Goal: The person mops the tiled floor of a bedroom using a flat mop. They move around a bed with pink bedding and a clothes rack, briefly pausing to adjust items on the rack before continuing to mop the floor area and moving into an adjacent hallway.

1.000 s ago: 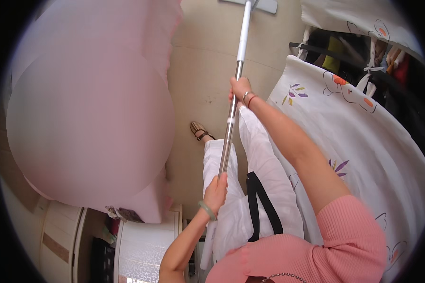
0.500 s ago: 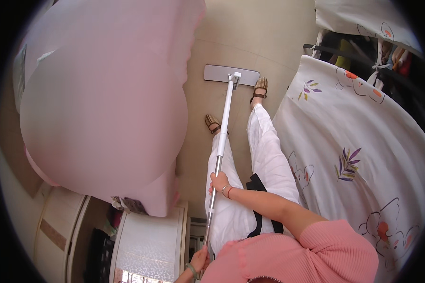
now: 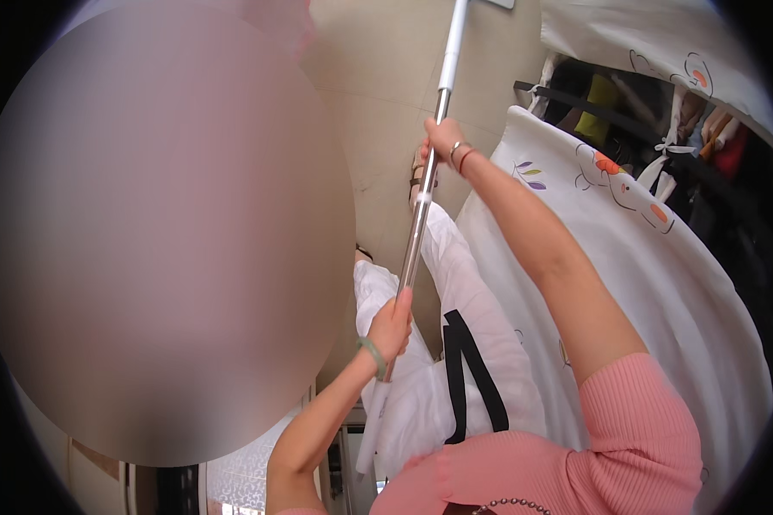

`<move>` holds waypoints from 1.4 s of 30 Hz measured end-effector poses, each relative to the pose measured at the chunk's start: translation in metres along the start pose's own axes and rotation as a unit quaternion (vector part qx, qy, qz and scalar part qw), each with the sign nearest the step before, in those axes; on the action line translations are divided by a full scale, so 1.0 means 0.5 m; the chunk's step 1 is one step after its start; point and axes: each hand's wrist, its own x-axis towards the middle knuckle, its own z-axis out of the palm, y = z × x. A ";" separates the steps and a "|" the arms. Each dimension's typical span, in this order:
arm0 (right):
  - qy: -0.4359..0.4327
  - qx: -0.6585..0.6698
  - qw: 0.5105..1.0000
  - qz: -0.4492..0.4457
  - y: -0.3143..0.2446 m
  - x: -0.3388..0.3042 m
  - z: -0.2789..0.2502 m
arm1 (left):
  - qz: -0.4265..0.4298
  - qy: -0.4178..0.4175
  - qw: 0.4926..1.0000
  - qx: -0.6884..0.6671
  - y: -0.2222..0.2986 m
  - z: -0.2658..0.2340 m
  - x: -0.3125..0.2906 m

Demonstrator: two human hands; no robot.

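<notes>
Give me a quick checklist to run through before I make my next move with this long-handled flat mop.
1. Right hand wrapped round the upper metal pole: ok.
2. Left hand closed on the pole lower down: ok.
3. Mop head flat on the floor: cannot tell; the picture's top edge cuts it off.
4. Pole apart from the patterned white curtain: ok.
5. Right shoe not touching the pole: cannot tell; the pole partly covers it in this view.

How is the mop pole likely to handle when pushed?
The mop pole is probably stiff, as it runs straight between the left hand and right hand. Being slim, it may be light for its length. Its shiny metal stretch could be slippery in a loose grip.
</notes>
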 end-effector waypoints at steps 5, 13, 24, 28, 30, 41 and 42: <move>0.026 -0.001 1.000 -0.003 -0.125 0.091 -0.108 | 0.063 -0.035 0.996 0.054 0.115 0.084 0.070; 0.035 0.042 0.998 0.032 0.128 -0.060 -0.009 | 0.050 0.069 0.985 0.153 -0.114 -0.043 -0.043; -0.074 0.106 0.963 0.235 0.599 -0.536 0.327 | -0.074 0.160 0.981 0.080 -0.594 -0.252 -0.459; -0.092 0.079 0.955 0.271 0.595 -0.574 0.334 | -0.086 0.141 0.985 0.047 -0.638 -0.256 -0.481; -0.083 0.069 0.959 0.262 0.573 -0.553 0.318 | -0.104 0.125 0.986 0.035 -0.634 -0.243 -0.461; 0.046 0.034 0.998 0.028 0.090 -0.050 0.042 | -0.026 0.052 0.996 0.072 -0.066 -0.053 -0.071; 0.050 0.016 0.998 0.019 0.024 -0.014 0.006 | -0.008 0.032 0.997 0.068 -0.010 -0.021 -0.035</move>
